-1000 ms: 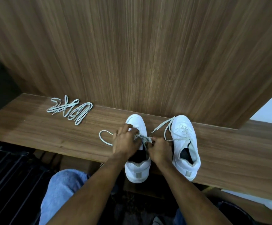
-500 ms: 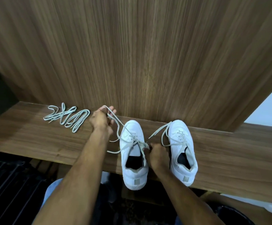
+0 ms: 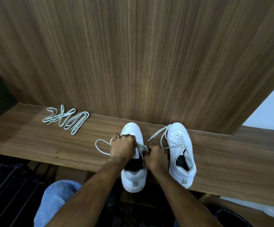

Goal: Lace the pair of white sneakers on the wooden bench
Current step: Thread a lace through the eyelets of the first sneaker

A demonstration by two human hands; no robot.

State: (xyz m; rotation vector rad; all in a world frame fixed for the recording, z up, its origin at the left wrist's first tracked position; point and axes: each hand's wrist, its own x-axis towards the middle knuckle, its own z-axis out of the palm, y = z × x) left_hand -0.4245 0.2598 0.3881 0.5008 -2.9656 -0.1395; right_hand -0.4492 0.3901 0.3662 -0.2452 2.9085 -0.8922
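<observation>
Two white sneakers stand side by side on the wooden bench (image 3: pixel 34 141), toes toward the back panel. My left hand (image 3: pixel 122 146) sits curled over the eyelets of the left sneaker (image 3: pixel 133 179) and grips its lace (image 3: pixel 100 149), which loops out to the left on the bench. My right hand (image 3: pixel 155 157) pinches the same lace at the shoe's right side. The right sneaker (image 3: pixel 181 154) is partly laced, with loose lace ends (image 3: pixel 159 133) trailing toward its toe. The left shoe's eyelets are hidden under my hands.
A bundle of spare laces (image 3: pixel 67 119) lies on the bench at the left. A tall wooden panel (image 3: pixel 133 54) rises directly behind the shoes. My knee in blue jeans (image 3: pixel 56 199) is below the bench edge, beside a dark slatted floor.
My left hand, which had pulled the lace up and away to the left, has come back down onto the left sneaker. The lace now lies slack in a loop. My right hand stayed put.
</observation>
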